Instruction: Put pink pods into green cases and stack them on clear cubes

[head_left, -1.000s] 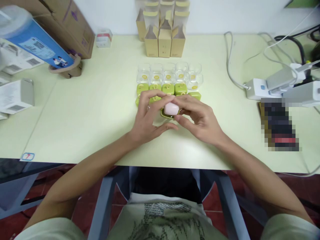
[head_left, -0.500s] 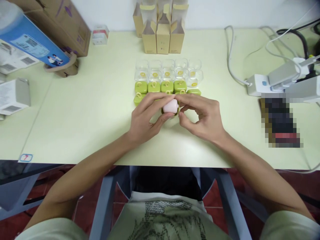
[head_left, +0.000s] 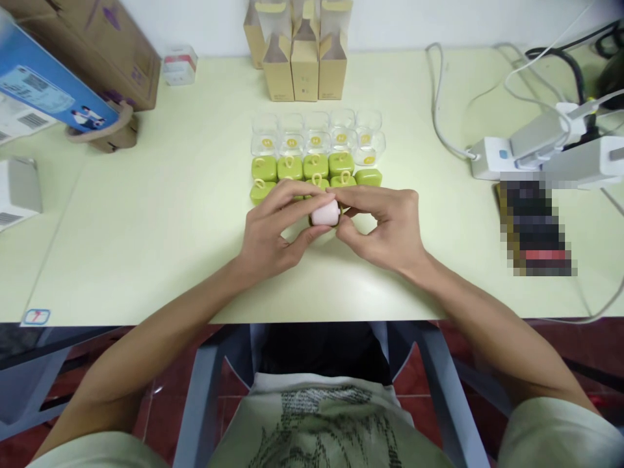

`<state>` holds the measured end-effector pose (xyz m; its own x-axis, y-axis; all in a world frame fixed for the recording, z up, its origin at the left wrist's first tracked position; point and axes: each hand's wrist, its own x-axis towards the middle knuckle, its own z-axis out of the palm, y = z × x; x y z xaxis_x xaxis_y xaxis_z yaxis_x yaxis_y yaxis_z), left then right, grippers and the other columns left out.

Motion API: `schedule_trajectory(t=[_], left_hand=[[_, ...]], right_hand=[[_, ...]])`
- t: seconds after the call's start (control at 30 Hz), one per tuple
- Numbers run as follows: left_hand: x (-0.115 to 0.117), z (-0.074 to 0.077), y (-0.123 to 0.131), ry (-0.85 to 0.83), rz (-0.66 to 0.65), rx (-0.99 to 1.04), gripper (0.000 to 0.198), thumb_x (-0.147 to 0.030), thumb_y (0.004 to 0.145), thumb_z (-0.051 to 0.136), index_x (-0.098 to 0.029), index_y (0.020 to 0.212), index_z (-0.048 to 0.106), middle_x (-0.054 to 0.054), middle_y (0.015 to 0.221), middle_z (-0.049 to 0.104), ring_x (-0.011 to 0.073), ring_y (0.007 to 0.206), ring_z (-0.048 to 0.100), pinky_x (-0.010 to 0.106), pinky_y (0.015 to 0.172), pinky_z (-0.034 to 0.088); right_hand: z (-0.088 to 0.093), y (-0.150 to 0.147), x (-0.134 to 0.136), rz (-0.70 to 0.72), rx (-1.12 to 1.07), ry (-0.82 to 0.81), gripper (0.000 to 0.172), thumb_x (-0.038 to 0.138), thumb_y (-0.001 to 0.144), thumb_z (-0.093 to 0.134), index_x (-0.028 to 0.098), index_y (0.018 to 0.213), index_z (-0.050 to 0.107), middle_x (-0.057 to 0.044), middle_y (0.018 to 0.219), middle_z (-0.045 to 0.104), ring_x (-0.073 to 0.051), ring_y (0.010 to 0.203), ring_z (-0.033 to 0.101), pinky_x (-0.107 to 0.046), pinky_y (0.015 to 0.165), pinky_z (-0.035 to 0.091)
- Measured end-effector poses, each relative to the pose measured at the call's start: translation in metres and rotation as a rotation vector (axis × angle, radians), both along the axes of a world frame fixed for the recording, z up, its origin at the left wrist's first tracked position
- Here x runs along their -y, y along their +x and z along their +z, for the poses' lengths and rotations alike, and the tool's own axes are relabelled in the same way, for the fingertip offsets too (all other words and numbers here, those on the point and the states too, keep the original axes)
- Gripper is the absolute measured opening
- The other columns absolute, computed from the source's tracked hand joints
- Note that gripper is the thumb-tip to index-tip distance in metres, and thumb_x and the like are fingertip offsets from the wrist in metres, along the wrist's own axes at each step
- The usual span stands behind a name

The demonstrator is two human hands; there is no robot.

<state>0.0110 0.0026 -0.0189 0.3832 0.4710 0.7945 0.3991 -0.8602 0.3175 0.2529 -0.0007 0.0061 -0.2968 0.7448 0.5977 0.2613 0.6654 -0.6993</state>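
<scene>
My left hand (head_left: 275,227) and my right hand (head_left: 385,224) meet over the middle of the pale green table (head_left: 170,214). Both pinch a small pink rounded case (head_left: 325,213) between thumbs and fingers; a green cover beneath it is mostly hidden by my fingers. Just behind my hands lie two rows of green silicone covers (head_left: 302,170) with loops. Behind those stand rows of clear plastic shells (head_left: 316,133) with yellow dots.
Tan open cartons (head_left: 297,55) stand at the table's back edge. At the left are a cardboard box (head_left: 104,45), a blue package (head_left: 41,81) and a small white box (head_left: 179,65). At the right lie cables (head_left: 441,104), a white power strip (head_left: 502,159) and a blurred dark object (head_left: 533,227).
Both hands have drawn closer around the pink case, which now shows less between the fingers. The green cover under it has gone mostly out of sight. The view has tilted slightly.
</scene>
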Motion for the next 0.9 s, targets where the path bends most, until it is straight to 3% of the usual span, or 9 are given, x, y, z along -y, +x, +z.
schedule_trajectory(t=[0.2,0.4,0.53,0.77,0.9], left_hand=[[0.002,0.003,0.001,0.011,-0.005,0.016,0.043,-0.037,0.120,0.082,-0.035,0.163,0.079,0.008,0.134,0.086,0.0249,0.118,0.084,0.038,0.092,0.073],[0.007,0.003,0.007,0.010,0.055,0.032,0.039,-0.039,0.121,0.078,-0.039,0.160,0.080,0.006,0.129,0.085,0.0228,0.113,0.084,0.035,0.085,0.074],[0.005,0.002,0.004,-0.038,0.088,0.002,0.034,-0.051,0.122,0.077,-0.038,0.153,0.084,0.007,0.130,0.083,0.0257,0.117,0.083,0.044,0.094,0.078],[-0.004,0.002,-0.006,-0.158,0.007,0.020,0.044,-0.070,0.118,0.078,-0.039,0.147,0.087,0.010,0.133,0.078,0.0310,0.128,0.082,0.055,0.106,0.079],[-0.006,0.001,-0.007,-0.183,0.013,0.026,0.041,-0.071,0.118,0.078,-0.040,0.143,0.088,0.010,0.135,0.078,0.0324,0.132,0.082,0.058,0.107,0.080]], right_hand=[[0.001,-0.003,0.003,0.009,-0.042,-0.071,0.026,0.016,0.090,0.077,0.026,0.103,0.097,-0.001,0.109,0.095,-0.022,0.091,0.088,-0.034,0.081,0.074],[0.003,-0.004,0.007,0.000,-0.041,-0.095,0.029,0.018,0.092,0.075,0.027,0.106,0.098,0.000,0.108,0.095,-0.022,0.091,0.088,-0.034,0.082,0.075],[0.005,-0.003,0.009,-0.016,-0.045,-0.102,0.031,0.017,0.092,0.075,0.028,0.108,0.099,0.001,0.112,0.095,-0.022,0.093,0.088,-0.035,0.083,0.076],[0.002,0.004,0.007,0.011,-0.041,-0.123,0.032,0.021,0.098,0.080,0.031,0.120,0.100,-0.002,0.131,0.094,-0.026,0.104,0.089,-0.043,0.091,0.077],[0.001,0.012,0.002,0.068,-0.061,-0.136,0.032,0.028,0.106,0.084,0.037,0.133,0.098,-0.004,0.136,0.093,-0.033,0.123,0.089,-0.054,0.104,0.077]])
